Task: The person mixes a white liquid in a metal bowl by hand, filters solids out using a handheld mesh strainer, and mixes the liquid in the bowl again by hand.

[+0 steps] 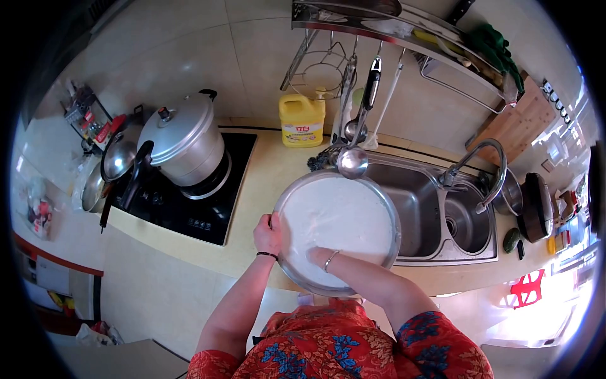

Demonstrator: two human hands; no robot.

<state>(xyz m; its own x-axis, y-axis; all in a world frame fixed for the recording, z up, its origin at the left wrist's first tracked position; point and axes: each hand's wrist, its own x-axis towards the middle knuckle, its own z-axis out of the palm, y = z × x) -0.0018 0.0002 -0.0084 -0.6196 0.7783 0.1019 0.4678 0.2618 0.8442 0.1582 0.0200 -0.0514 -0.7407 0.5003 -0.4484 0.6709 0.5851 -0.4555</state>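
A wide metal basin (396,243) full of white liquid (341,211) stands on the counter, partly over the sink's left edge. My left hand (267,234) is closed on the basin's left rim, a dark band around its wrist. My right hand (317,254) dips into the white liquid near the front left of the basin, with a silver bracelet at the wrist. Its fingers are under the surface and hidden. A hanging ladle (352,162) reaches down just behind the basin's back rim.
Left of the basin, a pressure cooker (183,139) sits on a black cooktop (221,215). Behind stands a yellow jug (302,120). A double sink (404,215) with a curved faucet (502,158) lies to the right, then a cucumber (512,240). Utensils hang from a shelf (404,38).
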